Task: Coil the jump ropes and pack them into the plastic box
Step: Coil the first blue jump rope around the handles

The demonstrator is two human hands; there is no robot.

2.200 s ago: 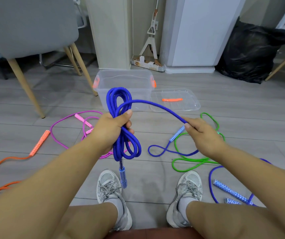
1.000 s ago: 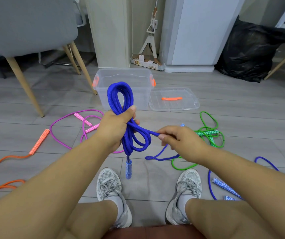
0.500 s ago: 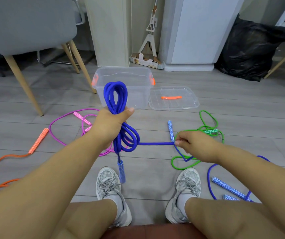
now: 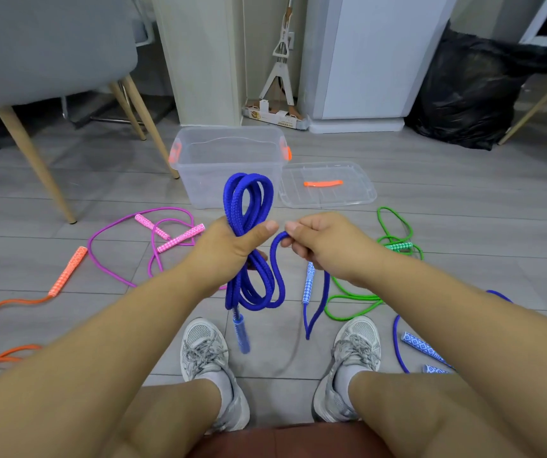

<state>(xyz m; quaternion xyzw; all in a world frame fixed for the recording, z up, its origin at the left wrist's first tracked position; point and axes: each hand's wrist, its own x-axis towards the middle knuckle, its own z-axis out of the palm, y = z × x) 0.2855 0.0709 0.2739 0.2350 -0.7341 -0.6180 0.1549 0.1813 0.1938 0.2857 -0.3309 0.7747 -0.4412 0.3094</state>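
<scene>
**Blue Rope Gathered in Hand, Box Waiting Open**

A seated person holds a blue jump rope [image 4: 249,200] in mid-air above their shoes [image 4: 204,352], its strands bundled into long loops. The left hand [image 4: 229,246] grips the bundle round its middle, fingers curled and thumb pressed across the front, so that loops stand up above the fist and hang down below it. One blue handle [image 4: 241,332] dangles from the bottom of the coil. Just beside that thumb, the right hand [image 4: 325,242] pinches the rope's loose strand between thumb and forefinger. From the pinch the strand bends down into the lower loops. Under the right hand hangs the rope's tail with its patterned handle [image 4: 308,285].

Beyond the hands, the clear plastic box [image 4: 229,160] stands upright on the grey floor [image 4: 463,209], open-topped, orange latches at either end, and no rope lies in it. Its lid [image 4: 358,193] lies flat just to the right of it, an orange strip at the centre.

Other ropes lie loose on the floor: pink [image 4: 113,226] and orange [image 4: 63,276] to the left, green [image 4: 394,223] and a second blue one [image 4: 424,348] to the right.
</scene>
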